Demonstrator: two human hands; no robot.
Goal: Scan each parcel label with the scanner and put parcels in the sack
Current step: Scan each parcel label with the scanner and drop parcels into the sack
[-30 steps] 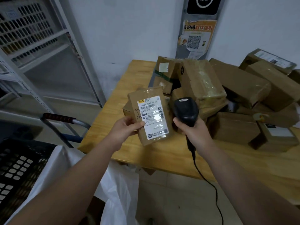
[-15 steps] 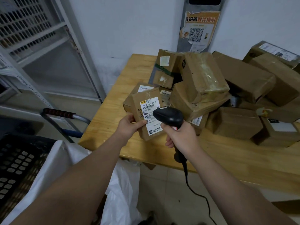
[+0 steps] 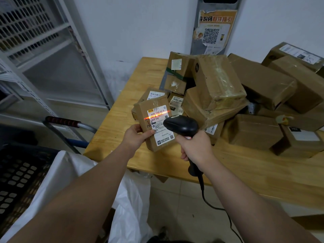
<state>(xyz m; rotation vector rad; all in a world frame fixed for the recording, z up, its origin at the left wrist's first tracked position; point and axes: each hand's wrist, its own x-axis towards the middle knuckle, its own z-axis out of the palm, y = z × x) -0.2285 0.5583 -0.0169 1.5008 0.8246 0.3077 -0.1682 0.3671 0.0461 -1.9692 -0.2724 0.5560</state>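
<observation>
Parcel (image 3: 154, 123) sits dead centre of the view, held in the air over the near-left part of the table (image 3: 114, 123), tilted, label (image 3: 160, 126) facing you.

Your left hand (image 3: 135, 137) grips it from its 8 o'clock side. The thumb is clamped across the front face onto the label's left margin and the fingers are curled behind, out of sight.

Scanner (image 3: 181, 126) is at 3 o'clock of the parcel, its head overlapping the label's right edge in this view. Your right hand (image 3: 194, 148) is wrapped tight round the handle, all fingers closed on it. Cannot tell if the trigger is pressed.

A red scan line (image 3: 157, 115) lies across the label's upper barcode, slightly slanted, spilling onto the cardboard at its left end.

The cable (image 3: 210, 204) runs from the handle butt toward 5 o'clock and off the bottom edge.

Sack (image 3: 70, 169), white, is at 8 o'clock, below your left forearm and beside the table's near-left corner. A black crate (image 3: 19, 178) is just left of it.

The pile of parcels (image 3: 219, 79) covers the table from 12 to 3 o'clock, with two small labelled ones just behind the held parcel. A QR poster (image 3: 213, 30) hangs on the wall at 1 o'clock.
</observation>
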